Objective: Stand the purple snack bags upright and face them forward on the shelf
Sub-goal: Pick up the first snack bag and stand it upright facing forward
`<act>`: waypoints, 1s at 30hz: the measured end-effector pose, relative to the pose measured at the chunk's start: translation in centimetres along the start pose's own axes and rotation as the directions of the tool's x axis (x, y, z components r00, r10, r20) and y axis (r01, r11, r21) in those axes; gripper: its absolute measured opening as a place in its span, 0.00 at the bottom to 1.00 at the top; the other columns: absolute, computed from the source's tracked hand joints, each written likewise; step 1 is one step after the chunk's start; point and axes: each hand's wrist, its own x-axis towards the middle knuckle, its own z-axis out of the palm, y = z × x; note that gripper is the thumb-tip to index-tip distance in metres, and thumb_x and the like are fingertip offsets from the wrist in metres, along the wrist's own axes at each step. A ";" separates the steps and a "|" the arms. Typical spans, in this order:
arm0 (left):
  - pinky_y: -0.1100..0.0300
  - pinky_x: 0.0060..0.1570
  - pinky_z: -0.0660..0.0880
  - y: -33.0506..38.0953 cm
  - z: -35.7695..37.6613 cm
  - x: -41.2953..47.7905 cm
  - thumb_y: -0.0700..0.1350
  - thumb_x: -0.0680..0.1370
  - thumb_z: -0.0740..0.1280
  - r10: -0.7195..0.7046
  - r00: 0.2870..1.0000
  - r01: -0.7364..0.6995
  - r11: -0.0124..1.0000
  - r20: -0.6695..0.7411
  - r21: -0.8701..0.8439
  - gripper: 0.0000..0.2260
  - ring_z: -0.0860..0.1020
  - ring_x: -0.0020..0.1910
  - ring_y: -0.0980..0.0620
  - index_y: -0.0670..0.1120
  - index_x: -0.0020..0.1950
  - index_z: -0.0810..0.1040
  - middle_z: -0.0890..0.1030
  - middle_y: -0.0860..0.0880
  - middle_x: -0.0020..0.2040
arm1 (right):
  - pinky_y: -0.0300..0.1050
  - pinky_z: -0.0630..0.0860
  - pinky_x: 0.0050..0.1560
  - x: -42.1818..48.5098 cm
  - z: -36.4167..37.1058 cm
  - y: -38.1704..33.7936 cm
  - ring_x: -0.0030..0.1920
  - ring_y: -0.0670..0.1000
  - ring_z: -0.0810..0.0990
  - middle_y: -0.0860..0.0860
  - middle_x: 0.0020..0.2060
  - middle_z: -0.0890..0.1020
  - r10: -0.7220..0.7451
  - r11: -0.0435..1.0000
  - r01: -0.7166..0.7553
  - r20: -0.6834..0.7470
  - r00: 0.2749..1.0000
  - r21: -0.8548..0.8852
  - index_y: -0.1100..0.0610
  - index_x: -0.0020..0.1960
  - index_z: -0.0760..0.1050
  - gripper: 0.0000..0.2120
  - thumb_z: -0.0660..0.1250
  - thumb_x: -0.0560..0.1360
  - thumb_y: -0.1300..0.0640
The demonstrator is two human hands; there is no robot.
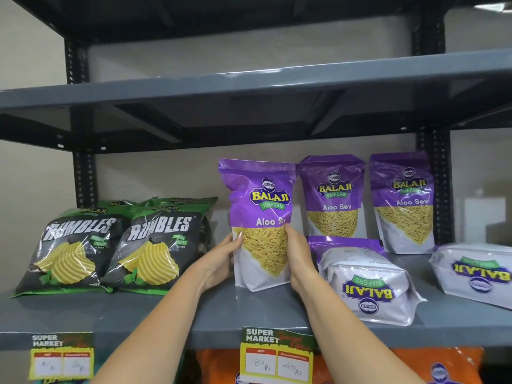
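Note:
A purple Aloo Sev bag (259, 206) stands upright on the grey shelf (194, 314), front facing me. My left hand (221, 261) grips its left edge and my right hand (300, 259) grips its right edge. Two more purple bags stand upright at the back, one in the middle (332, 195) and one to the right (403, 200), both facing forward. In front of them a bag (363, 281) lies flat with its white bottom toward me. Another bag (473, 273) lies flat at the far right edge of the view.
Black and green Rumbles chip bags (110, 245) stand in a cluster on the left of the shelf. Price tags (277, 356) hang on the shelf's front edge. An upper shelf (249, 87) runs overhead. Orange bags (437, 364) sit on the shelf below.

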 end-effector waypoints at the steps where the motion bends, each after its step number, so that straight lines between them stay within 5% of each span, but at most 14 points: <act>1: 0.48 0.64 0.72 0.1 0.6 -0.1 0.49 0.82 0.58 0.015 1.000 -0.015 1.000 -0.010 -0.023 0.20 0.78 0.61 0.46 0.46 0.73 0.68 0.77 0.45 0.66 | 0.52 0.79 0.60 -1.7 0.0 -1.1 0.55 0.54 0.84 0.53 0.53 0.86 -0.017 1.000 0.017 0.001 1.000 -0.006 0.58 0.59 0.80 0.29 0.64 0.68 0.39; 4: 0.57 0.56 0.75 0.2 1.3 -0.5 0.56 0.79 0.58 0.048 0.999 -0.048 0.999 0.001 -0.020 0.22 0.81 0.55 0.51 0.46 0.70 0.71 0.81 0.48 0.60 | 0.55 0.79 0.61 -2.5 -0.2 -1.6 0.55 0.55 0.84 0.54 0.54 0.86 -0.026 1.000 0.026 0.000 1.000 0.010 0.58 0.58 0.81 0.33 0.67 0.62 0.37; 6: 0.52 0.64 0.74 -0.1 0.8 -0.5 0.62 0.68 0.71 0.052 0.998 -0.053 0.997 0.024 0.061 0.34 0.80 0.61 0.49 0.47 0.70 0.71 0.81 0.48 0.63 | 0.56 0.78 0.62 -2.4 -0.1 -1.3 0.55 0.55 0.84 0.55 0.53 0.86 -0.030 1.000 0.029 0.020 0.999 0.008 0.59 0.58 0.81 0.30 0.68 0.65 0.39; 9: 0.51 0.68 0.71 -0.7 0.4 -0.4 0.56 0.58 0.82 0.067 0.998 -0.068 0.970 0.010 0.232 0.47 0.79 0.63 0.49 0.47 0.72 0.65 0.80 0.48 0.64 | 0.57 0.77 0.64 -2.4 -0.1 -1.1 0.57 0.56 0.83 0.55 0.56 0.85 -0.029 0.999 0.029 0.013 0.999 -0.015 0.57 0.61 0.79 0.35 0.65 0.63 0.35; 12: 0.50 0.68 0.72 -1.0 0.4 -0.6 0.52 0.56 0.83 0.053 0.999 -0.052 0.968 0.002 0.247 0.48 0.79 0.62 0.50 0.46 0.71 0.64 0.81 0.48 0.63 | 0.57 0.77 0.64 -2.6 -0.2 -0.9 0.58 0.56 0.83 0.55 0.57 0.84 -0.034 0.999 0.035 0.020 0.999 -0.034 0.57 0.63 0.78 0.40 0.63 0.60 0.32; 19: 0.52 0.71 0.68 -0.2 0.0 -3.3 0.57 0.54 0.83 0.046 0.998 -0.059 0.944 0.046 0.325 0.52 0.77 0.64 0.52 0.49 0.72 0.62 0.79 0.50 0.64 | 0.56 0.74 0.66 -6.7 -0.5 -2.3 0.62 0.57 0.80 0.57 0.62 0.81 -0.056 0.987 0.061 0.032 0.998 -0.147 0.58 0.67 0.73 0.25 0.64 0.78 0.42; 26: 0.62 0.66 0.69 0.8 0.5 -7.8 0.57 0.65 0.77 0.070 0.997 -0.080 0.890 0.038 0.450 0.41 0.75 0.62 0.61 0.57 0.70 0.58 0.77 0.59 0.63 | 0.55 0.72 0.68 -10.3 -1.9 -3.4 0.65 0.54 0.78 0.53 0.64 0.80 -0.082 0.965 0.108 0.118 0.990 -0.238 0.55 0.69 0.71 0.27 0.62 0.78 0.38; 30: 0.59 0.68 0.68 1.0 1.2 -9.5 0.64 0.58 0.77 0.087 0.996 -0.091 0.870 0.031 0.484 0.48 0.75 0.62 0.61 0.58 0.72 0.56 0.77 0.59 0.64 | 0.57 0.70 0.69 -11.7 -2.1 -3.6 0.66 0.55 0.76 0.54 0.65 0.79 -0.082 0.953 0.111 0.111 0.990 -0.283 0.55 0.70 0.69 0.28 0.60 0.78 0.37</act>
